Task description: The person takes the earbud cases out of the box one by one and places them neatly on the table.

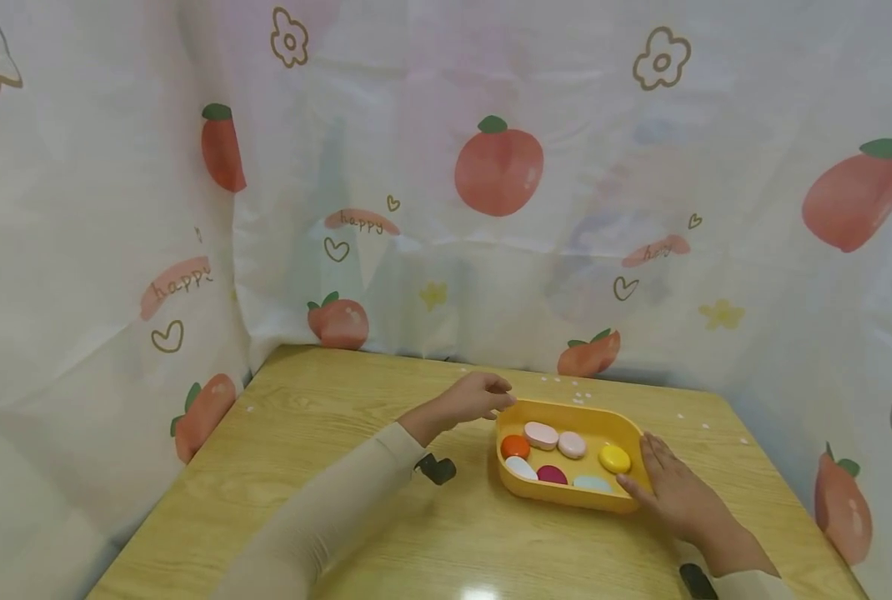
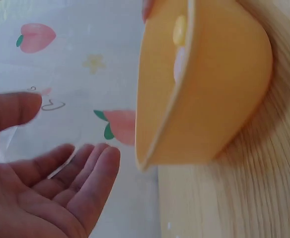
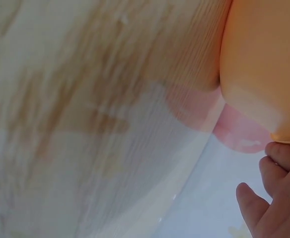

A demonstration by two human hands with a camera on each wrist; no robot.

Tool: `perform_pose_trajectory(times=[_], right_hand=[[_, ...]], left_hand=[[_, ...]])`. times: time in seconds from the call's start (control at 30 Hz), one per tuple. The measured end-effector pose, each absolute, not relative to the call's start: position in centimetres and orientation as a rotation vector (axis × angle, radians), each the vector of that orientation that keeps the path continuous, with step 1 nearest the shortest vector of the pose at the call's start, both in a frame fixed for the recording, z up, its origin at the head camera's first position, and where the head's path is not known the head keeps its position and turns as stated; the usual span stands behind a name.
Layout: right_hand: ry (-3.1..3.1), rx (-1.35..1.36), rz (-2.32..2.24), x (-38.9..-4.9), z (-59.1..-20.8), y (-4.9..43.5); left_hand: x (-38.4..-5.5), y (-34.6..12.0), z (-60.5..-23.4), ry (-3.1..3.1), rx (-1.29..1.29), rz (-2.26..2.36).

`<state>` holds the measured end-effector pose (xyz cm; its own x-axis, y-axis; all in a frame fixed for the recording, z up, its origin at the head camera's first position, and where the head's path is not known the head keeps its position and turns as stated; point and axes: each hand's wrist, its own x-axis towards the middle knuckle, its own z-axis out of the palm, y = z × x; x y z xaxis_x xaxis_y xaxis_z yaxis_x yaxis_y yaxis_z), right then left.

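Observation:
A yellow tray with rounded corners sits on the table. Several smooth pill-shaped pieces lie in it: a pink oval, a pink round, an orange, a yellow, a white, a dark red and a pale green one. At the tray's right end, my right hand holds the wall, thumb over the rim and fingers along the outside. My left hand is by the far left corner; in the left wrist view its loosely bent fingers hold nothing, apart from the tray.
The wooden table has small white specks scattered behind the tray and near its right edge. A white curtain printed with fruit hangs round the table's back and sides. Dark wrist mounts show under the arms.

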<state>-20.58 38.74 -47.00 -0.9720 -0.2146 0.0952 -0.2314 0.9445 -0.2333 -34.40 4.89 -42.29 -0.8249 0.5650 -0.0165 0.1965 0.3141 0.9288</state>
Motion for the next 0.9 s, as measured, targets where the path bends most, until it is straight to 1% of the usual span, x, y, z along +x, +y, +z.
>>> perform_pose_trajectory(times=[0.2, 0.47, 0.9], right_hand=[[-3.023, 0.342, 0.384, -20.6, -47.1, 38.9], [-3.010, 0.345, 0.373, -20.6, -47.4, 39.0], [-3.017, 0.328, 0.393, -20.4, -47.2, 38.9]], left_hand=[[-34.5, 6.7, -41.7, 2.240, 0.479, 1.546], [-34.0, 8.2, -41.5, 2.239, 0.420, 1.387], [-33.7, 10.9, -41.2, 2.157, 0.263, 1.413]])
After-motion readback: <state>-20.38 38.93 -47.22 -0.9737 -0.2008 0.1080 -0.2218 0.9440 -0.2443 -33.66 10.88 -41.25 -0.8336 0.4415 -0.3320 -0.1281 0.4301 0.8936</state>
